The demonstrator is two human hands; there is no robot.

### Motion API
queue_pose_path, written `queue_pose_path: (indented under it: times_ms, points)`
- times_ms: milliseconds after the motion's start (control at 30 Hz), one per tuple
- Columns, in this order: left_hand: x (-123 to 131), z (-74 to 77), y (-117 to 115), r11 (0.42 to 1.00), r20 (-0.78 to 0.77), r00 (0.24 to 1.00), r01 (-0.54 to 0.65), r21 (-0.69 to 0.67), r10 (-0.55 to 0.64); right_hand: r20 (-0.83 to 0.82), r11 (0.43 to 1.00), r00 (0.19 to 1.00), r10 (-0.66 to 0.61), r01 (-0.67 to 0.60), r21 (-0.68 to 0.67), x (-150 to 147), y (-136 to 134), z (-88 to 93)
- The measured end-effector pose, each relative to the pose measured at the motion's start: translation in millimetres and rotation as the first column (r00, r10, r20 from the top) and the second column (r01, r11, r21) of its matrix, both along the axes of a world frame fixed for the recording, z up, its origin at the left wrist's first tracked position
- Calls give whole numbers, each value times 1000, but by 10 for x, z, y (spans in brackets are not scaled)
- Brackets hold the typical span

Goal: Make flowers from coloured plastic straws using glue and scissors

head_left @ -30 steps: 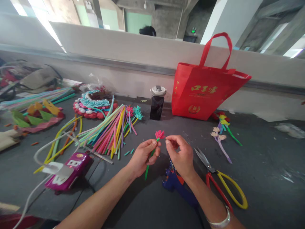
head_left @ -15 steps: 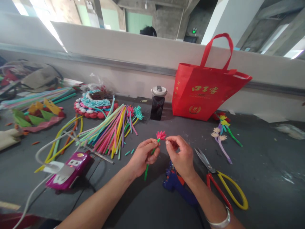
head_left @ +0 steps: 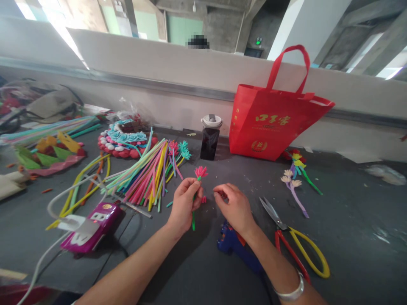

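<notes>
Because the left hand (head_left: pixel 186 201) has thumb and fingers closed on the green stem (head_left: pixel 193 221) just below the bloom, I see the pink flower (head_left: pixel 201 171) standing clear above the knuckles, near the middle of my view. I take that high grip as a way to steady the bloom within reach of the right hand (head_left: pixel 235 207). That hand hangs just beside it, apart from the flower, thumb and forefinger drawn nearly together; I cannot tell whether anything small sits between them. The scissors (head_left: pixel 280 223) lie open to the right, handles toward the wearer, presumably for an easy pick-up. The blue glue gun (head_left: pixel 233 245) rests on the dark table (head_left: pixel 178 271), near the right forearm.

From where I sit, that forearm covers part of the glue gun, and I can't make out its nozzle. The left fingers mask the middle of the stem. Small pink pieces (head_left: pixel 204 199) peek out beside them, too little for me to identify. Both forearms run off the bottom edge.
</notes>
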State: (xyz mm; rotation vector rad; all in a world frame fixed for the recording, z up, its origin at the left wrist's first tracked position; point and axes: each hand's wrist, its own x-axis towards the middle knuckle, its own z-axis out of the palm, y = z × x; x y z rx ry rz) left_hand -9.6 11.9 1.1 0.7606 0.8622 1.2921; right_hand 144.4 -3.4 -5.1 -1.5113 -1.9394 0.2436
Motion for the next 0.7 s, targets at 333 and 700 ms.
queue_pose_path:
  times_ms: [333,700]
  points:
    - [2,-49,8,999,-13,999,-41,-9,41,283,961,929,238,-183,-205,-93,227,-106]
    - [23,-22,-9,999,-28,1000,2,-41,-3,180,966,960,216,-183,-182,-7,104,-45]
